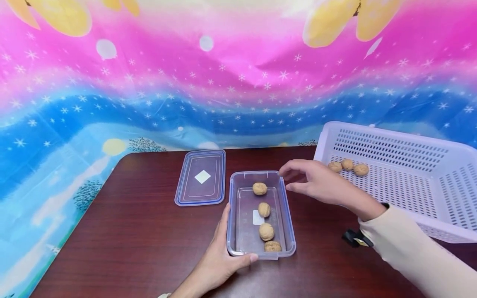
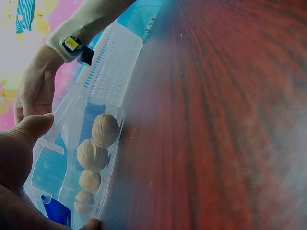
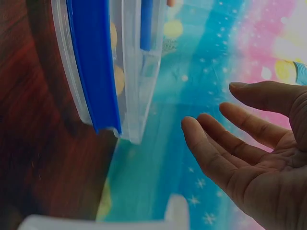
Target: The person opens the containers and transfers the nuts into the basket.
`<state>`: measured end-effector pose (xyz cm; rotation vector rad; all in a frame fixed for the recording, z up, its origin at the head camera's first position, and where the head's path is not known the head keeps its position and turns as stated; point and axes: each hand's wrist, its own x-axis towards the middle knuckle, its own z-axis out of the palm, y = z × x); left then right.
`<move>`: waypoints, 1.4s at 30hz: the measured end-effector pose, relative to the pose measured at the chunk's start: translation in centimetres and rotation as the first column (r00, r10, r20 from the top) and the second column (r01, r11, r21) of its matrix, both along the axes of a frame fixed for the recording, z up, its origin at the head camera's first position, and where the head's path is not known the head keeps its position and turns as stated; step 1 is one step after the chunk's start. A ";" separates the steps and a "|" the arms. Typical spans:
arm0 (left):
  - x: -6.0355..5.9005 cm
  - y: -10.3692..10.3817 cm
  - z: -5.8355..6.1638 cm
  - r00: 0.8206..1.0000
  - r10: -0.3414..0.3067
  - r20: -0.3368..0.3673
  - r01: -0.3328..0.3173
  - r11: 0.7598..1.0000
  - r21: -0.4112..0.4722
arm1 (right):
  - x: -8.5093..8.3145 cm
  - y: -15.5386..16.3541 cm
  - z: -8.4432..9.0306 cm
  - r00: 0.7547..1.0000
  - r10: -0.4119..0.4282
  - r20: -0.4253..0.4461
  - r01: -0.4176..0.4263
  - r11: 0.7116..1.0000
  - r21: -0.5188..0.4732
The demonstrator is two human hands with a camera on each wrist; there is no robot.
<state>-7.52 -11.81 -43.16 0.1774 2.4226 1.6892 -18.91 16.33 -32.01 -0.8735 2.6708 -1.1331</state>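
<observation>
A clear plastic food container (image 1: pixel 244 238) with blue edging stands on the table, holding several walnuts (image 1: pixel 264 210) in a rough row. My left hand (image 1: pixel 220 254) grips its near left corner, thumb over the front rim and fingers along the left side. In the left wrist view, that thumb (image 2: pixel 36 127) lies at the container's edge beside the walnuts (image 2: pixel 92 154). My right hand (image 1: pixel 316 181) hovers by the far right corner. The right wrist view shows its fingers (image 3: pixel 206 148) spread and loosely bent, with nothing between them and the container's blue side (image 3: pixel 91 57) apart from it.
Left of the container lies its clear lid (image 1: pixel 201 192) with blue edging and a white diamond label. At right a white perforated basket (image 1: pixel 395 194) holds 3 walnuts (image 1: pixel 360 169). A patterned cloth (image 1: pixel 238 91) hangs behind the dark wooden table (image 1: pixel 149 231).
</observation>
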 end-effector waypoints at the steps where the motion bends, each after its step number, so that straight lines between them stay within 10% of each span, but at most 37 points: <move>1: 0.0 0.0 0.0 1.000 -0.001 0.002 0.001 1.000 0.001 | -0.1 -0.3 -0.3 1.000 0.001 0.008 -0.001 1.000 -0.004; 16: 0.0 0.0 0.2 1.000 -0.004 0.005 0.004 1.000 0.004 | -2.8 -4.4 -4.4 1.000 -0.018 -0.019 0.019 1.000 0.013; 42: -0.2 -0.1 0.0 1.000 -0.011 0.018 0.011 1.000 0.024 | -3.7 -8.4 -6.1 0.996 -0.065 0.065 0.050 0.977 0.206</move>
